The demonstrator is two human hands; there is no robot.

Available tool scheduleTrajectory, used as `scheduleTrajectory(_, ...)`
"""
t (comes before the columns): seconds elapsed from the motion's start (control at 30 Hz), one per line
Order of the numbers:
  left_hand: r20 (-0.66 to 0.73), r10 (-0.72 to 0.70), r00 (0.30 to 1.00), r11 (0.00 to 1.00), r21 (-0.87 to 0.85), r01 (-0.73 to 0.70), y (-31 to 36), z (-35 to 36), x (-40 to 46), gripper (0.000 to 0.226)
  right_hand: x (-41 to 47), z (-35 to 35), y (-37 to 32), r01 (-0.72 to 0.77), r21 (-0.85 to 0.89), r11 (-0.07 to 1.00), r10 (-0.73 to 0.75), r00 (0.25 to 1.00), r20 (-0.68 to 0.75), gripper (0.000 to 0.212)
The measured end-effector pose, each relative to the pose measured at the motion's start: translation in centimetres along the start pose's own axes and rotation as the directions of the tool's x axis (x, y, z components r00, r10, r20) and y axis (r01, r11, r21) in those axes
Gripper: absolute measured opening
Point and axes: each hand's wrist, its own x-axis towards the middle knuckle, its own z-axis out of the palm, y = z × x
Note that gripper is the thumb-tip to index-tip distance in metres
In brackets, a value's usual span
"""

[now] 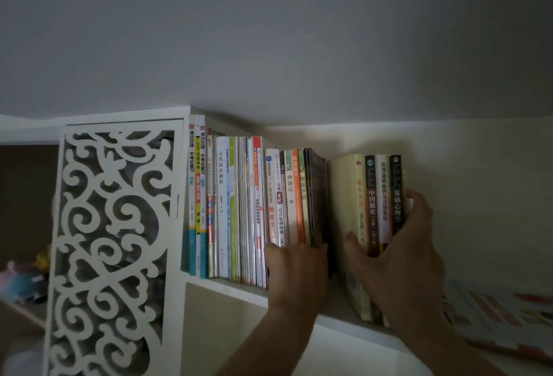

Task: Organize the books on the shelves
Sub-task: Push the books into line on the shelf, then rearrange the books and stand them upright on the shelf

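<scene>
Head view: two hands (294,265) (398,253), four gripped books (377,202).

Single head-worn wide-angle view, set close before a white bookshelf (227,286) and tilted upward, so the grey wall fills the upper half, upright books (239,211) cross the middle, both hands enter from below, and a fretwork side panel (113,241) stands left.
</scene>
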Motion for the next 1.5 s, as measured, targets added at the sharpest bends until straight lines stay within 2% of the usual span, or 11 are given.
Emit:
scheduleTrajectory(0.13,-0.483,-0.063,0.873,0.973,-0.225,-0.054,-1.5,1.5,0.9,0.049,0.3,1.6,0.2,-0.030,-0.035,0.999,0.030,1.000,0.003,0.109)
scheduleTrajectory(0.23,-0.547,0.074,0.834,0.937,-0.248,-0.246,-1.9,3.2,2.3,0.058,0.7,3.2,0.3,-0.058,-0.091,0.994,0.059,0.998,0.018,0.117)
scheduleTrajectory(0.47,-0.647,0.063,0.760,0.803,-0.419,-0.424,-2.8,5.3,3.4,0.055,0.5,4.5,-0.4,-0.004,-0.171,0.985,0.015,0.998,0.062,0.108)
scheduleTrajectory(0.63,-0.599,0.077,0.797,0.800,-0.439,-0.408,-2.8,5.3,3.0,0.059,0.5,3.4,-0.2,0.032,-0.018,0.999,-0.027,0.971,0.236,0.117)
scheduleTrajectory(0.83,-0.510,0.074,0.857,0.789,-0.495,-0.363,-2.3,3.4,1.5,0.060,1.3,-0.8,-0.1,-0.059,0.123,0.991,-0.017,0.841,0.541,0.129)
scheduleTrajectory(0.93,-0.597,0.105,0.795,0.784,-0.442,-0.436,-1.6,1.8,-0.3,0.058,0.5,-4.6,0.0,0.059,-0.041,0.997,-0.025,0.825,0.564,0.116)
scheduleTrajectory(1.03,-0.600,0.084,0.796,0.795,-0.441,-0.416,0.9,-1.2,-2.8,0.058,0.4,-10.1,0.9,0.304,-0.340,0.890,-0.017,0.767,0.642,0.089)
scheduleTrajectory(1.17,-0.555,0.273,0.786,0.622,-0.521,-0.584,6.3,-3.3,-4.5,0.048,3.2,-18.8,3.0,0.300,-0.551,0.779,0.212,0.701,0.681,0.070)
scheduleTrajectory(1.33,-0.187,0.419,0.889,0.511,-0.761,-0.401,14.4,-4.2,-3.2,0.065,5.4,-27.5,8.7,0.319,-0.691,0.648,0.460,0.559,0.690,0.072)
scheduleTrajectory(1.43,-0.052,0.518,0.854,0.554,-0.741,-0.381,17.4,-4.2,-1.2,0.073,4.5,-30.0,11.9,0.346,-0.696,0.629,0.459,0.557,0.692,0.057)
scheduleTrajectory(1.5,-0.065,0.508,0.859,0.576,-0.716,-0.395,18.0,-3.8,0.2,0.075,3.7,-30.7,13.7,0.368,-0.662,0.653,0.358,0.620,0.698,0.041)
